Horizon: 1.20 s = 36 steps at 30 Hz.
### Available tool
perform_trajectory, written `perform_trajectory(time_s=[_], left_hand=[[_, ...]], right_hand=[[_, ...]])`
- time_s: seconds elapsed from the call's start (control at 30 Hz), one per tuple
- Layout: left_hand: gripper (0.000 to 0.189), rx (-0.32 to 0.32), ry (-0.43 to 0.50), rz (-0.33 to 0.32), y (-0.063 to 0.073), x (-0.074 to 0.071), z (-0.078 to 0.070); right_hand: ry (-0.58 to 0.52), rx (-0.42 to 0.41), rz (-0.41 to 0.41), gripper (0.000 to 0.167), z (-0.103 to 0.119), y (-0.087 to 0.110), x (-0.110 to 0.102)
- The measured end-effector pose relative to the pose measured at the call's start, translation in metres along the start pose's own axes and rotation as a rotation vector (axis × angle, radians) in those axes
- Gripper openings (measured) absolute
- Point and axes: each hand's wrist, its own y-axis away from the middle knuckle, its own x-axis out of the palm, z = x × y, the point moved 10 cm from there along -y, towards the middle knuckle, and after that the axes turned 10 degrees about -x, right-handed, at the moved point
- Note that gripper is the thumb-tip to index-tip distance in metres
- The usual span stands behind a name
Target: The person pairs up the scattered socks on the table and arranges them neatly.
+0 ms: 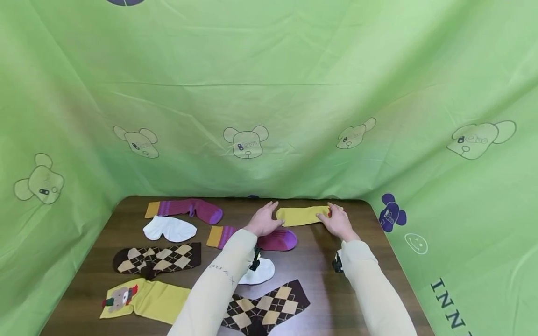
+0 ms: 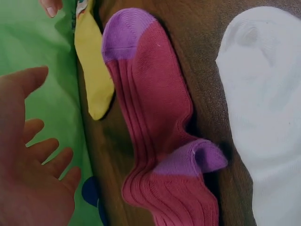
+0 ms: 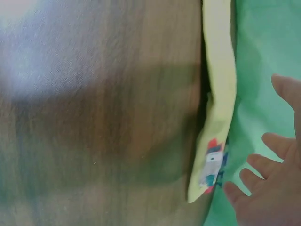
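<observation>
A yellow sock [image 1: 299, 216] with a red-and-grey patterned patch at its right end lies flat near the table's back edge. My left hand [image 1: 265, 220], fingers spread, hovers by its left end. At the sock's right end is my right hand [image 1: 337, 223], thumb and fingers apart. In the left wrist view, the left hand [image 2: 35, 174] grips nothing, and a purple-toed magenta sock [image 2: 160, 89] lies beside the yellow sock [image 2: 94, 70]. The right wrist view has the right hand [image 3: 270, 183] with fingers extended next to the yellow sock's patterned end [image 3: 212, 165].
To the left lie a second magenta sock [image 1: 176, 208], a white sock [image 1: 170, 228], a brown argyle sock [image 1: 168, 259] and another yellow sock [image 1: 161, 298]. Nearer the front are a white sock [image 1: 260, 271] and an argyle sock [image 1: 277, 301]. Green cloth [image 1: 252, 102] walls the table.
</observation>
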Motion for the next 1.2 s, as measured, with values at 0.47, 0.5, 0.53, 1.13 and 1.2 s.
perform_trajectory(time_s=[0.47,0.5,0.53,1.13,1.2], left_hand=[[0.078,0.031,0.075,-0.064,0.013,-0.023,0.01],[0.078,0.033,0.085,-0.073,0.014,-0.026,0.012],[0.078,0.03,0.092,-0.077,0.014,-0.028,0.013],[0.083,0.054,0.148,-0.161,0.037,-0.06,0.026],[0.083,0.07,0.149,-0.168,0.041,-0.063,0.026]], right_hand=[[-0.112,0.033,-0.026,0.076,0.014,0.002,0.003],[-0.116,0.031,-0.031,0.076,0.016,0.002,0.002],[-0.122,0.033,-0.033,0.076,0.018,0.002,0.002],[-0.181,-0.001,-0.08,0.084,0.05,0.005,-0.002],[-0.196,-0.015,-0.092,0.084,0.056,0.006,-0.003]])
